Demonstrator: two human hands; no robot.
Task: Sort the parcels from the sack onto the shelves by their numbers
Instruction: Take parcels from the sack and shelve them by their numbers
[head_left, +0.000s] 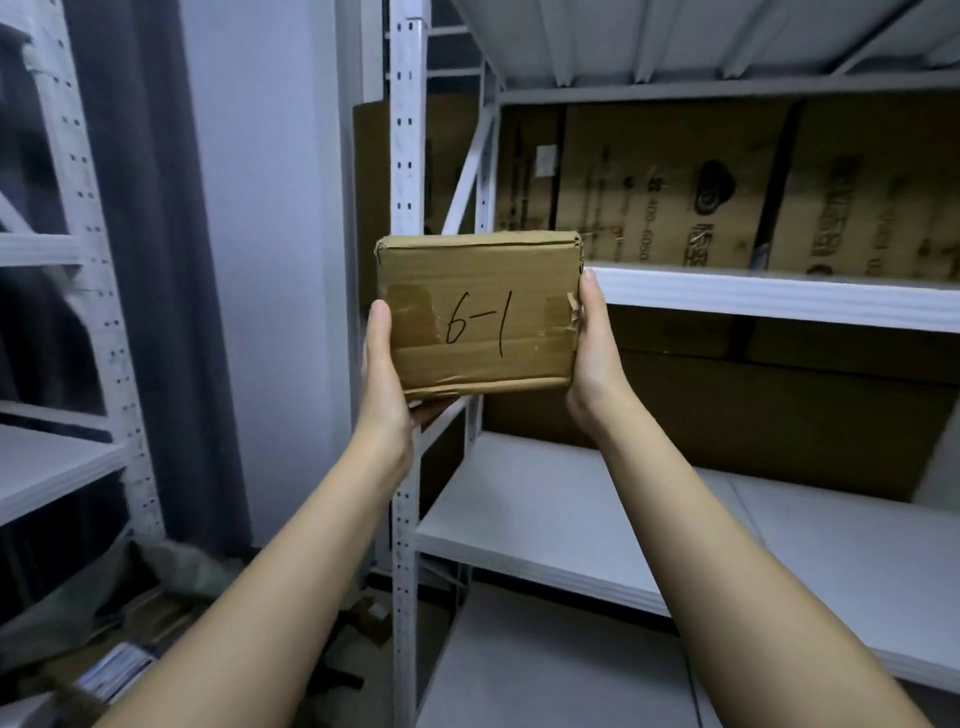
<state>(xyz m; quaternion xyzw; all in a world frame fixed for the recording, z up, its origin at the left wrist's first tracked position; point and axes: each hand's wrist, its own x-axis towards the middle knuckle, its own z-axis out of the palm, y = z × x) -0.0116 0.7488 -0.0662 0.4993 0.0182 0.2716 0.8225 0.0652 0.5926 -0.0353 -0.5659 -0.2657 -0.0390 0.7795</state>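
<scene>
I hold a small brown cardboard parcel (480, 312) marked "6-1" in black pen, raised in front of me at mid frame. My left hand (387, 374) grips its left side and underside. Pressed against its right side is my right hand (597, 348). The parcel hangs in the air in front of the corner post of the white metal shelf unit (769, 296), level with its upper shelf board. The greenish sack (171, 582) lies on the floor at lower left with parcels spilling out of it.
Flattened brown cartons (727, 182) stand against the back of the upper shelf. A lower shelf board (571, 519) shows bare white surface. A second white rack (62, 457) stands at left, with a dark curtain (150, 260) behind it.
</scene>
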